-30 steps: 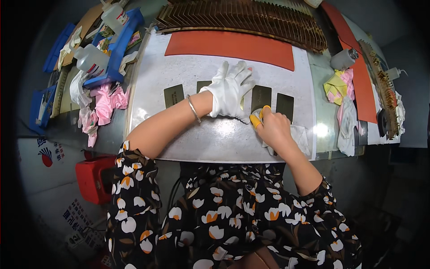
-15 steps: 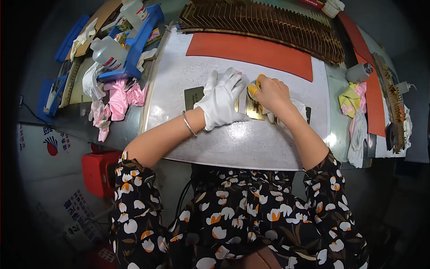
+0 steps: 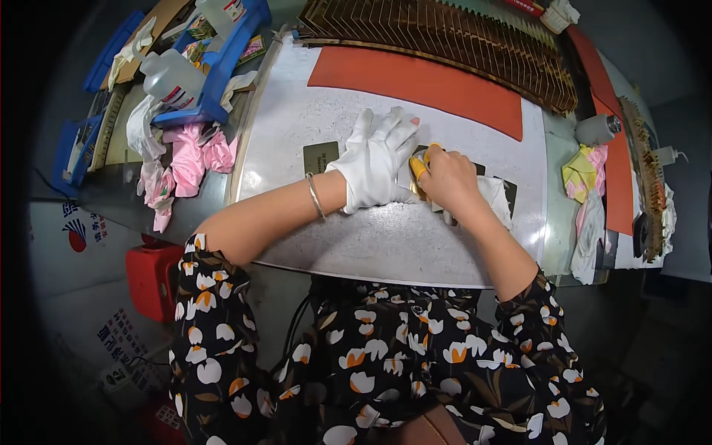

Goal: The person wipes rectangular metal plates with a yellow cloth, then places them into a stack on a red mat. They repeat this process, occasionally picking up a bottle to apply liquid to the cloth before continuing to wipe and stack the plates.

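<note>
My left hand [image 3: 374, 159], in a white glove with one bare fingertip showing, lies flat with its fingers stretched out on the table. Just right of it, a shiny gold-coloured plate [image 3: 417, 187] shows in part between my two hands. My bare right hand [image 3: 451, 178] wears yellow finger covers [image 3: 419, 169] and is bent closed over that plate; what it grips is hidden beneath the fingers. A white cloth [image 3: 495, 197] lies beside the right wrist, partly over a dark flat plate [image 3: 511, 194]. Another dark plate [image 3: 319, 157] rests left of my gloved hand.
An orange mat [image 3: 415, 87] spans the table's far side, before a long slotted rack of thin plates [image 3: 437, 46]. At left stand a blue tray [image 3: 215, 104], a plastic bottle [image 3: 174, 80] and pink cloths [image 3: 189, 159]. A grey bottle [image 3: 595, 130] and yellow cloth [image 3: 578, 174] sit at right.
My right hand has shifted slightly down and right, covering more of the gold plate. More of the white cloth and the right dark plate shows. My left hand stays flat.
</note>
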Motion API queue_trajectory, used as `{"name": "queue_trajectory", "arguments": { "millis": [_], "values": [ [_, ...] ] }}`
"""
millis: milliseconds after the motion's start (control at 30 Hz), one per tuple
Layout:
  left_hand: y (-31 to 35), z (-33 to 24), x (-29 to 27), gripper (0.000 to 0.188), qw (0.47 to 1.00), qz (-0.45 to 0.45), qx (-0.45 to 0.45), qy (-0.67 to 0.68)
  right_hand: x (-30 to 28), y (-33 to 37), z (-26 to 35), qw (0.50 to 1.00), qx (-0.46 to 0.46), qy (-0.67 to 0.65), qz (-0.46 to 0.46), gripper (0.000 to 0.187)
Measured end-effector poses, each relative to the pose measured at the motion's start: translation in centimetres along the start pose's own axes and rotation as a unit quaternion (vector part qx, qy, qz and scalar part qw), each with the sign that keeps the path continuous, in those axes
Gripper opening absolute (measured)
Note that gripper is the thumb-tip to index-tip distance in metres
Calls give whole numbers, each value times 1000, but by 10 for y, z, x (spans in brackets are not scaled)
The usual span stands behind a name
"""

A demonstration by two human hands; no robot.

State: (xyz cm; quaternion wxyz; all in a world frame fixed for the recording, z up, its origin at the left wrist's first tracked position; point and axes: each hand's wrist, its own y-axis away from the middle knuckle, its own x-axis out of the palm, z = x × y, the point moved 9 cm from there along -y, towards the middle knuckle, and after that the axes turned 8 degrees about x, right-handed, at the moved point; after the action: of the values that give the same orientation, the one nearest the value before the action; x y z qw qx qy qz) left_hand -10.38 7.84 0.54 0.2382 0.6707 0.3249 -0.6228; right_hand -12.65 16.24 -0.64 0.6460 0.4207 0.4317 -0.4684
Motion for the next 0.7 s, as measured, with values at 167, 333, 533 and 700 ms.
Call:
{"name": "queue_trajectory", "arguments": {
  "millis": [167,333,533,700],
  "values": [
    [-1,-3,5,95,999,-2,45,-24,3,20,3,1000,-10,-5,3,22],
    [-5,-9,2,104,997,52,51,-27,5,41,1,1000,-10,-18,8,22],
    [-1,2,-5,108,997,64,32,17,8,69,2,999,-24,-15,16,27],
    [49,44,-29,104,997,-11,-78,11,-4,70,12,994,-64,16,83,28]
  ]
}}
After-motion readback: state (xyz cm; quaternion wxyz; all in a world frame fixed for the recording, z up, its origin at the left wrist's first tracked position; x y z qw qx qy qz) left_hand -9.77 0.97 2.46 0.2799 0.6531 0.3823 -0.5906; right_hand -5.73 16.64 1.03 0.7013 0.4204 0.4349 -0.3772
